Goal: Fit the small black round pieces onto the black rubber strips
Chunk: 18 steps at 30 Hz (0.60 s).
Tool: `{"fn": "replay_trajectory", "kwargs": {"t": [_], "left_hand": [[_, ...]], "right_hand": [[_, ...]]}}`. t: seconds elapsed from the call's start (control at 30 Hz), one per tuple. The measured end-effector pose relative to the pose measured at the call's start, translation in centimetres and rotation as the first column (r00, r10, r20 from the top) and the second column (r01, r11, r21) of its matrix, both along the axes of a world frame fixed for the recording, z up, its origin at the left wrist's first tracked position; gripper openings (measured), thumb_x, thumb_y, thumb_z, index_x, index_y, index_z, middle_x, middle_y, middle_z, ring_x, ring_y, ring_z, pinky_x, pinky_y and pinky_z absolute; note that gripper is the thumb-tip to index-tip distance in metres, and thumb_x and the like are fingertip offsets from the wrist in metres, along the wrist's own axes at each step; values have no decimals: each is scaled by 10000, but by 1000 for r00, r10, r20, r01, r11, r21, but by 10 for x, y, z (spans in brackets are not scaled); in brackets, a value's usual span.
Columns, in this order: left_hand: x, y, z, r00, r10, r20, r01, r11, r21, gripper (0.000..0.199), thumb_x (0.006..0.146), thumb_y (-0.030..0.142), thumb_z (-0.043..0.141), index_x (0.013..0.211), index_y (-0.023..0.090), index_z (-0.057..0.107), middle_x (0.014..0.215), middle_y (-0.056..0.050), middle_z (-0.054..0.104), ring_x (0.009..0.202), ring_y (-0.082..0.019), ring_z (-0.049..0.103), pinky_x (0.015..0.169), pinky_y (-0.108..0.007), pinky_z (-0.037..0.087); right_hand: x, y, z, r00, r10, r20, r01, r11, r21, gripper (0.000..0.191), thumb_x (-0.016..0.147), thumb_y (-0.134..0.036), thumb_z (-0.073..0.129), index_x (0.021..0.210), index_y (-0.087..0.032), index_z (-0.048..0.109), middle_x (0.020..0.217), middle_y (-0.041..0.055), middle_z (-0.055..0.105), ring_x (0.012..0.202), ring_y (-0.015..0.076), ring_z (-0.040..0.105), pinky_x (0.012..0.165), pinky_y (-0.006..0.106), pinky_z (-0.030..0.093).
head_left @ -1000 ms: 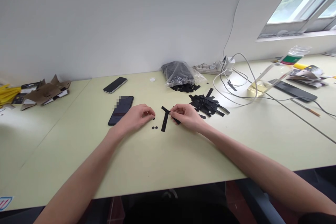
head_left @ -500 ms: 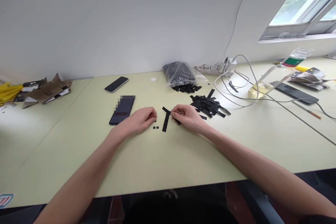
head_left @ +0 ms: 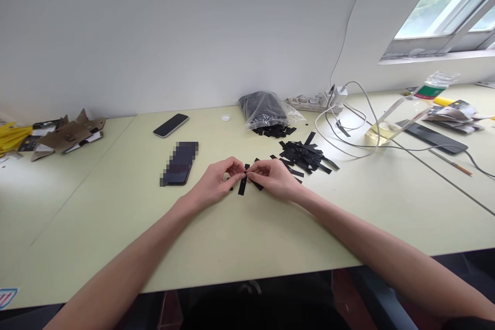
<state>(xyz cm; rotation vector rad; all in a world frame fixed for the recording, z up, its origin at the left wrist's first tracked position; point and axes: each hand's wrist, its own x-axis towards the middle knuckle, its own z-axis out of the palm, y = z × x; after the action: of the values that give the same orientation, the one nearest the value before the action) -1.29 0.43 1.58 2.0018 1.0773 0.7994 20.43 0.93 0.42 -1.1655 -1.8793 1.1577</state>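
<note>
Where the two hands meet on the pale green desk [head_left: 116,227], the item under inspection is a set of crossed black strips [head_left: 243,184], lying just left of the pile of loose black strips [head_left: 305,157], partly covered by the fingers. The right hand [head_left: 275,180] is clamped on the strips at their crossing, with the right fingertips [head_left: 252,171] pressed together and one strip running out below them. The left hand [head_left: 212,184] is also closed, and the left fingertips [head_left: 235,166] come against the crossing from the other side, touching the right hand. Whether they pinch a strip or a smaller piece cannot be determined from this view.

Directly behind the pile sits a clear plastic bag of black pieces [head_left: 263,111]. Behind it and to the right are a power strip [head_left: 313,104] and white cables [head_left: 348,134]. Further right of the pile stand a clear container of yellowish liquid [head_left: 381,133] and a dark tablet [head_left: 433,137]. Well left of the pile lie two phones [head_left: 180,164], one partly pixelated, and beyond them, at the far end, cardboard scraps [head_left: 65,136].
</note>
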Motion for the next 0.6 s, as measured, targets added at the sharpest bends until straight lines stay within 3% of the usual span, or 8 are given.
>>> {"fn": "replay_trajectory", "kwargs": {"t": [0.27,0.47,0.6], "left_hand": [[1,2,-1,1000,6,28,-6,1000,-17,217,968,386,587,1054,219,697,973,-41,716,880,-191,645,799,-294,501],[-1,1,-3,999,37,14,-36,999,-26,283,975,433,581,1107,235,735,1056,-57,738,926,-210,669,797,-299,512],[0,0,-1,999,26,28,-24,997,-67,301,977,463,581,1083,231,741,1037,-50,746,895,-201,668,757,-287,502]], "right_hand": [[-2,0,-1,997,5,-77,-12,995,-96,315,892,-448,644,822,-163,760,798,56,703,678,153,571,586,270,396],[-6,-4,10,984,-37,-171,1,978,-210,392,820,-515,728,822,-124,744,704,46,661,580,114,506,526,254,352],[-5,-7,18,985,-11,-174,-26,977,-212,442,815,-561,732,772,-121,719,687,44,665,545,98,476,512,252,338]]}}
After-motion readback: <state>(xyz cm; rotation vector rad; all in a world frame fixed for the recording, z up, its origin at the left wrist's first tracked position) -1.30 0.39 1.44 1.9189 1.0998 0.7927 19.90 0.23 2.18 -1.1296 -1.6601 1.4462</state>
